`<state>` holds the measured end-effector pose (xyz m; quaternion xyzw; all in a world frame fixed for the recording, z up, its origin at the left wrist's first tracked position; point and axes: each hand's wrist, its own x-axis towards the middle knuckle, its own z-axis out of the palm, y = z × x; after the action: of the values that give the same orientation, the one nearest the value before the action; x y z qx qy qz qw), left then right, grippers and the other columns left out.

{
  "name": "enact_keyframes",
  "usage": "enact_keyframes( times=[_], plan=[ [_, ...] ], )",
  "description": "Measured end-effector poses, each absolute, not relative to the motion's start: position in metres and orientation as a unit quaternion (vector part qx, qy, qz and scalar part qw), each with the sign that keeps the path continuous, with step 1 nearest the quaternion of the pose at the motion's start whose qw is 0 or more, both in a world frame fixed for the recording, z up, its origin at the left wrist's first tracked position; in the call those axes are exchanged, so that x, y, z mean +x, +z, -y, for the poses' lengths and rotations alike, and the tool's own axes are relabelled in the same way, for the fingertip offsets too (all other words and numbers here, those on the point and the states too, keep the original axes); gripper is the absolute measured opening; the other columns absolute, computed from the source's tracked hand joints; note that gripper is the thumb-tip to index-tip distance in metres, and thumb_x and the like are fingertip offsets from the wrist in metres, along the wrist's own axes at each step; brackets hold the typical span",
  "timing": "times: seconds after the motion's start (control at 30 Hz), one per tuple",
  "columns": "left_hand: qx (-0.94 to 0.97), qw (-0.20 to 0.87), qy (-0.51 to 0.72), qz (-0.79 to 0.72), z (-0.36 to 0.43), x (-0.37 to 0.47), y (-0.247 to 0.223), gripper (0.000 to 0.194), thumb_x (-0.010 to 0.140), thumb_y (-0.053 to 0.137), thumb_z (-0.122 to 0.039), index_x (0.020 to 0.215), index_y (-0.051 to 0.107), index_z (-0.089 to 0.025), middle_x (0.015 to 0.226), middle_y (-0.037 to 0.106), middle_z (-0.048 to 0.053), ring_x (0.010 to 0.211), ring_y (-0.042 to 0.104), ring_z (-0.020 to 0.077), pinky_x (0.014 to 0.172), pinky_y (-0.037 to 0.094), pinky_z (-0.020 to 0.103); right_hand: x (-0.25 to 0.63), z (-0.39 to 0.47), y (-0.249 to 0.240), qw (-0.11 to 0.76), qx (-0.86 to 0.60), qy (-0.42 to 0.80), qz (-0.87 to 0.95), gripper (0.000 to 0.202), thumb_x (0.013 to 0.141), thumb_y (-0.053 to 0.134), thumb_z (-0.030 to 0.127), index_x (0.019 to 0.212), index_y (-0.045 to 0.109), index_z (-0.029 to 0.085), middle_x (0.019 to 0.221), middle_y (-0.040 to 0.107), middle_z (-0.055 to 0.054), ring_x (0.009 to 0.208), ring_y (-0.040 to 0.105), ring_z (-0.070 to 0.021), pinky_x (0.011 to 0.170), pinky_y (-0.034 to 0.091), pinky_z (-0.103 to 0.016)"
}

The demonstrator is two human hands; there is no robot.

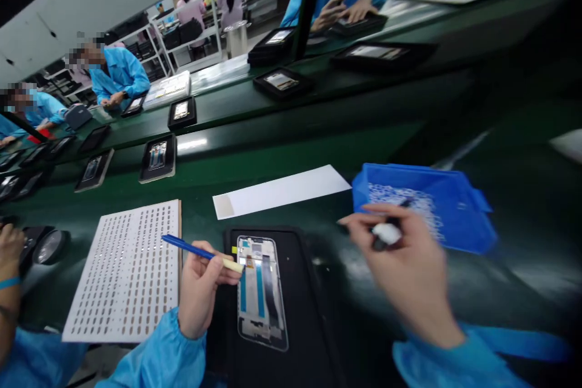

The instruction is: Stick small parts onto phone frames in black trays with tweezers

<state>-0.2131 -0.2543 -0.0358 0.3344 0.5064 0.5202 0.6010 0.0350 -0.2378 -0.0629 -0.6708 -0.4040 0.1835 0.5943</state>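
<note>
My left hand is closed around a blue pen-like stick with a cream end, which lies over the upper left edge of a phone frame. The frame has blue strips and metal parts and rests in a black foam tray. On the right, my right hand is closed on a small black-and-white object, blurred, its kind not clear. That hand is just in front of a blue bin holding many small pale pieces.
A white sheet of small parts lies left of my left hand. A white paper strip lies behind the tray. A neighbour's hand is at the far left. Several trays with phone frames line the green bench; co-workers sit across.
</note>
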Motion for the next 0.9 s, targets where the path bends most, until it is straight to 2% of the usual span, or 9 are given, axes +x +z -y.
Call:
enact_keyframes(
  times=[0.1, 0.17, 0.2, 0.3, 0.37, 0.5, 0.67, 0.8, 0.9],
  plan=[
    [0.368, 0.579, 0.52, -0.508, 0.253, -0.217, -0.037, 0.054, 0.065, 0.081, -0.052, 0.088, 0.043, -0.02, 0.07, 0.072, -0.001, 0.057, 0.072, 0.0162, 0.053, 0.059, 0.022, 0.103, 0.224, -0.066, 0.403, -0.811, 0.01, 0.425, 0.015, 0.074, 0.061, 0.031, 0.086, 0.06, 0.022, 0.076, 0.062, -0.011, 0.076, 0.059, -0.0275, 0.063, 0.041, -0.039],
    [0.401, 0.561, 0.52, -0.504, 0.253, -0.219, -0.039, 0.05, 0.068, 0.08, -0.051, 0.087, 0.044, -0.02, 0.071, 0.073, 0.0, 0.058, 0.072, 0.0176, 0.052, 0.059, 0.024, 0.125, 0.221, -0.07, 0.303, -0.82, -0.029, 0.484, 0.018, 0.076, 0.058, 0.025, 0.092, 0.064, 0.02, 0.072, 0.061, -0.013, 0.082, 0.058, -0.0317, 0.061, 0.038, -0.039],
    [0.42, 0.55, 0.52, -0.501, 0.254, -0.22, -0.04, 0.048, 0.07, 0.079, -0.05, 0.086, 0.045, -0.02, 0.072, 0.073, 0.001, 0.059, 0.073, 0.0182, 0.053, 0.06, 0.024, 0.126, 0.222, -0.073, 0.284, -0.814, -0.046, 0.505, 0.022, 0.076, 0.058, 0.024, 0.096, 0.065, 0.019, 0.071, 0.06, -0.014, 0.085, 0.057, -0.0331, 0.061, 0.037, -0.04],
    [0.471, 0.508, 0.52, -0.5, 0.256, -0.223, -0.044, 0.04, 0.074, 0.076, -0.046, 0.085, 0.048, -0.019, 0.074, 0.074, 0.002, 0.063, 0.074, 0.0189, 0.057, 0.061, 0.026, 0.093, 0.232, -0.079, 0.345, -0.755, -0.061, 0.555, 0.025, 0.081, 0.056, 0.027, 0.102, 0.064, 0.018, 0.08, 0.064, -0.015, 0.086, 0.058, -0.0317, 0.068, 0.041, -0.041],
    [0.505, 0.476, 0.508, -0.51, 0.256, -0.224, -0.047, 0.035, 0.076, 0.075, -0.043, 0.085, 0.051, -0.018, 0.076, 0.075, 0.004, 0.067, 0.075, 0.0197, 0.062, 0.062, 0.027, 0.057, 0.239, -0.082, 0.395, -0.67, 0.012, 0.629, 0.018, 0.086, 0.053, 0.031, 0.098, 0.063, 0.021, 0.089, 0.067, -0.012, 0.085, 0.06, -0.027, 0.072, 0.043, -0.038],
    [0.59, 0.406, 0.461, -0.525, 0.252, -0.226, -0.052, 0.024, 0.08, 0.073, -0.035, 0.087, 0.058, -0.017, 0.083, 0.075, 0.006, 0.078, 0.075, 0.0208, 0.069, 0.062, 0.027, 0.001, 0.24, -0.088, 0.365, -0.57, 0.146, 0.721, 0.015, 0.088, 0.05, 0.028, 0.095, 0.062, 0.023, 0.086, 0.069, -0.005, 0.077, 0.06, -0.0228, 0.069, 0.042, -0.036],
    [0.672, 0.329, 0.42, -0.513, 0.246, -0.224, -0.057, 0.014, 0.086, 0.068, -0.03, 0.091, 0.063, -0.018, 0.088, 0.073, 0.006, 0.085, 0.073, 0.0201, 0.072, 0.061, 0.027, -0.019, 0.235, -0.098, 0.38, -0.558, 0.187, 0.713, 0.013, 0.086, 0.048, 0.021, 0.093, 0.059, 0.024, 0.088, 0.069, -0.002, 0.078, 0.061, -0.0212, 0.084, 0.04, -0.044],
    [0.74, 0.264, 0.373, -0.494, 0.24, -0.219, -0.056, 0.01, 0.087, 0.066, -0.029, 0.091, 0.065, -0.019, 0.089, 0.073, 0.005, 0.086, 0.072, 0.0201, 0.074, 0.06, 0.029, -0.021, 0.243, -0.103, 0.394, -0.545, 0.219, 0.707, 0.01, 0.087, 0.049, 0.026, 0.093, 0.058, 0.027, 0.085, 0.068, 0.001, 0.078, 0.062, -0.0205, 0.108, 0.023, -0.057],
    [0.772, 0.234, 0.336, -0.485, 0.233, -0.214, -0.055, 0.008, 0.089, 0.063, -0.026, 0.092, 0.065, -0.02, 0.09, 0.073, 0.005, 0.086, 0.071, 0.02, 0.075, 0.059, 0.03, -0.021, 0.246, -0.106, 0.402, -0.549, 0.242, 0.691, 0.01, 0.087, 0.049, 0.029, 0.092, 0.058, 0.028, 0.085, 0.068, 0.002, 0.078, 0.062, -0.0207, 0.111, 0.017, -0.06]
  ],
)
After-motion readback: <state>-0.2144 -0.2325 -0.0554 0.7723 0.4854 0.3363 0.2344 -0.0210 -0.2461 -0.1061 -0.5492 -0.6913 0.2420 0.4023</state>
